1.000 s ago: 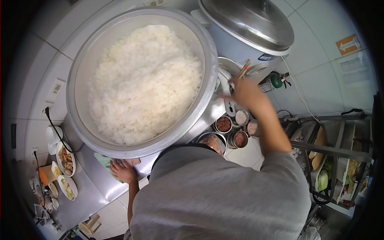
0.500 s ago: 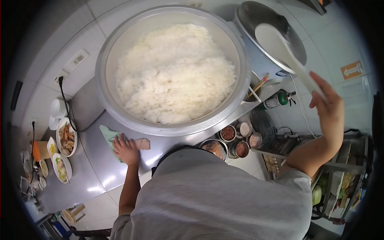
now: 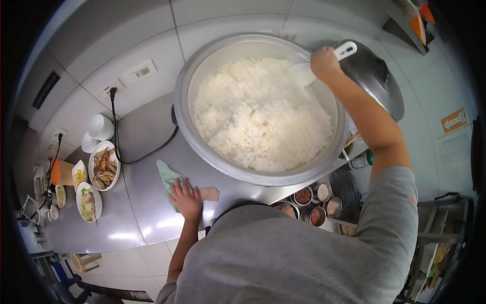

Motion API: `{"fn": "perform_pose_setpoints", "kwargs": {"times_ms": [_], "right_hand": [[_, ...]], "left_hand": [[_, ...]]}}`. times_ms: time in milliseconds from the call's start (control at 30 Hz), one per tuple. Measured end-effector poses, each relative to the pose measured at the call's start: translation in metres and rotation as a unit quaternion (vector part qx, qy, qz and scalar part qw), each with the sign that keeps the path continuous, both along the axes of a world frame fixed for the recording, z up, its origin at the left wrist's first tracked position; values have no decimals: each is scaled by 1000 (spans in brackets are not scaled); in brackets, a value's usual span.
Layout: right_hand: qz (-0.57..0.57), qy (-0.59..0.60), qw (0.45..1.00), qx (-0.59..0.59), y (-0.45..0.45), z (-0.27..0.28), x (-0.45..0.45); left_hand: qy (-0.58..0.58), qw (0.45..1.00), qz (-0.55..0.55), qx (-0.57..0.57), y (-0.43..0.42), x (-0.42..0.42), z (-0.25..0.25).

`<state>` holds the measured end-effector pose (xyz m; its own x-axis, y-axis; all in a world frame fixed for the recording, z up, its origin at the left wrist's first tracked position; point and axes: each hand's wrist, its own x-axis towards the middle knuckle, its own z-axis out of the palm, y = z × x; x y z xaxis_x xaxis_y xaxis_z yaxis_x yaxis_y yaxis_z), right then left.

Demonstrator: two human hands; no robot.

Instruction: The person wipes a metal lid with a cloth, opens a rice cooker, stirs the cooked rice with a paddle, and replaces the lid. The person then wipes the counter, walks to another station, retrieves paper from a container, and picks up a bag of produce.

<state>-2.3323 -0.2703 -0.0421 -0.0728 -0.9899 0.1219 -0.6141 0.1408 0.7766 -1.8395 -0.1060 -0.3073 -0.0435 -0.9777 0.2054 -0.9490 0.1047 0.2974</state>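
Shiny steel counter [image 3: 142,187], large round metal pot [image 3: 273,179] on it, green cloth [image 3: 167,175] near pinkish-brown piece [image 3: 210,194], looping black cord [image 3: 154,153], white food dishes [image 3: 99,206], stacked white bowls [image 3: 102,126]

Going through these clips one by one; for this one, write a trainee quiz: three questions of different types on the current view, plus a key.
1. True or false: the left hand lies on the green cloth.
2. What is the right hand gripping?
3. Fill in the blank: the large metal pot holds a heap of ____.

Key:
1. True; its fingers are spread over the cloth.
2. The white paddle, with its blade inside the pot's rim.
3. White rice.
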Motion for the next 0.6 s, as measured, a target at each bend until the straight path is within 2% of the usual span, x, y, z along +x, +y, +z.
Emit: {"fn": "perform_pose_setpoints", "kwargs": {"times_ms": [167, 200, 267, 300, 367, 467, 533, 600], "right_hand": [[77, -59, 995, 2, -33, 37, 19], [98, -76, 992, -3, -37, 36, 27], [106, -34, 993, 45, -60, 6, 28], [108, -13, 992, 69, -69, -5, 27], [102, -87, 987, 90, -78, -6, 29], [110, -141, 977, 114, -78, -14, 30], [138, -127, 976, 109, -70, -24, 41], [155, -176, 967, 103, -49, -12, 62]], "left_hand": [[1, 999, 15, 38, -2, -2, 3], [26, 999, 8, 28, -1, -5, 6], [73, 997, -11, 2, -7, -21, 37], [122, 989, -75, 22, -13, -32, 55], [216, 954, -199, 68, -20, -56, 84], [258, 931, -235, 105, -18, -77, 68], [266, 934, -228, 76, -18, -84, 56], [262, 935, -227, 72, -11, -87, 50]]}}
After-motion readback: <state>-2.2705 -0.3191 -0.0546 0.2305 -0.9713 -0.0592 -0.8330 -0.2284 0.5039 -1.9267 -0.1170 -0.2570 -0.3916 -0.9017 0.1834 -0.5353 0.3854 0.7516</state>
